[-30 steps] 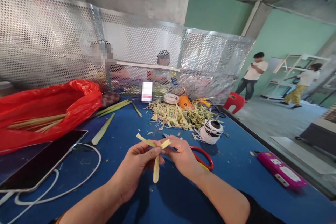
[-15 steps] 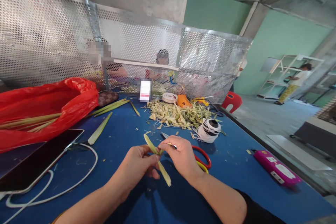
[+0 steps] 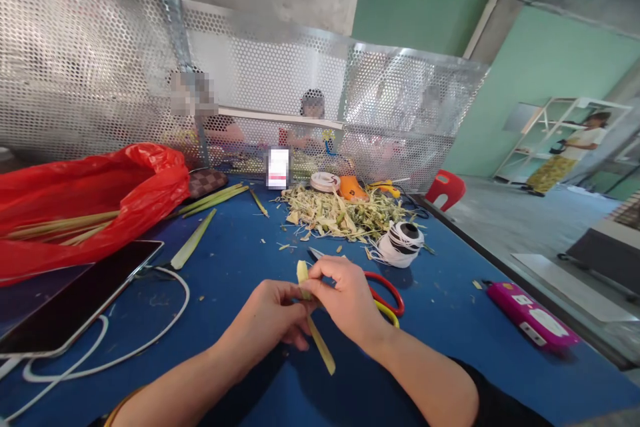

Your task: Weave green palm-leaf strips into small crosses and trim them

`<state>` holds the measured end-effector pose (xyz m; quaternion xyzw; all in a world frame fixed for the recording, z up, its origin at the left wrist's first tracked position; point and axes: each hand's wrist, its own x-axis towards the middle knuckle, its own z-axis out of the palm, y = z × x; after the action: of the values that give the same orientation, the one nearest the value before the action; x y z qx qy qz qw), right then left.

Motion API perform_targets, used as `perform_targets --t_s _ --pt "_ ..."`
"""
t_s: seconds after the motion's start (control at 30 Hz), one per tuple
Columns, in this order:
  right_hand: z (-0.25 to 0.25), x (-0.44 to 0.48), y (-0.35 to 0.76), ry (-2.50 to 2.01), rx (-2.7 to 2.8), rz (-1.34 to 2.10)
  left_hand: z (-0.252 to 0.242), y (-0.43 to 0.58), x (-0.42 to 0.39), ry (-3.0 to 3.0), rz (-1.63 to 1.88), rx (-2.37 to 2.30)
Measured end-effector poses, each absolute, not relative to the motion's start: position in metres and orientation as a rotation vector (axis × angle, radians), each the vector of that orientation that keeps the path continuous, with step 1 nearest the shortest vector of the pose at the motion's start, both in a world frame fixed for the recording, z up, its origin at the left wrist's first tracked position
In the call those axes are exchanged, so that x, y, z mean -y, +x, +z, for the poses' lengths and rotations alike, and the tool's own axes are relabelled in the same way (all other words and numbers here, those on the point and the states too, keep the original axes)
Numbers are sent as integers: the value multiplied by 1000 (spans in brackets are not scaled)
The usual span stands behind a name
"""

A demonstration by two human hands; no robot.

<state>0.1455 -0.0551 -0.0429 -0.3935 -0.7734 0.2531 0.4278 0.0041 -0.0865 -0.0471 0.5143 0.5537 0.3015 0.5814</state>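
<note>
Between my hands is a pale yellow-green strip of leaf (image 3: 321, 347), its lower end hanging down toward me and its upper end poking up past my fingers. My left hand (image 3: 280, 313) is closed on the strip near its middle. Thumb and fingertips of my right hand (image 3: 340, 287) pinch it just above; the exact grip point is partly hidden by the fingers. Under and beside my right hand lie scissors with red and yellow handles (image 3: 393, 293), the blade tip showing beyond the knuckles. A spool of white string (image 3: 401, 244) stands a little farther off.
A heap of leaf scraps (image 3: 333, 213) lies ahead, with an orange tool (image 3: 353, 189) and a tape roll (image 3: 325, 182). On the left are a red plastic bag (image 3: 100, 193) with stalks, a tablet (image 3: 75, 300) and a white cable (image 3: 188, 297). A magenta pack (image 3: 533, 317) sits right.
The leaf strip has turned more upright at its top end, and my right hand's fingers have closed in beside my left. The walking person at right appears shifted rightward.
</note>
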Motion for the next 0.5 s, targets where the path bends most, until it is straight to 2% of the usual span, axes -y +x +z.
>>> perform_targets --t_s 0.1,0.23,0.37,0.5 --pt "-46 56 145 -1004 1862 575 -47 3 86 1199 684 -1267" --pt "-46 52 149 -1018 1860 676 -47 1 85 1115 688 -1207" --pt "-42 44 159 -1066 1754 813 -39 -2 85 946 850 -1195" --pt "-37 43 162 -1201 1844 745 -32 -4 84 851 972 -1196"
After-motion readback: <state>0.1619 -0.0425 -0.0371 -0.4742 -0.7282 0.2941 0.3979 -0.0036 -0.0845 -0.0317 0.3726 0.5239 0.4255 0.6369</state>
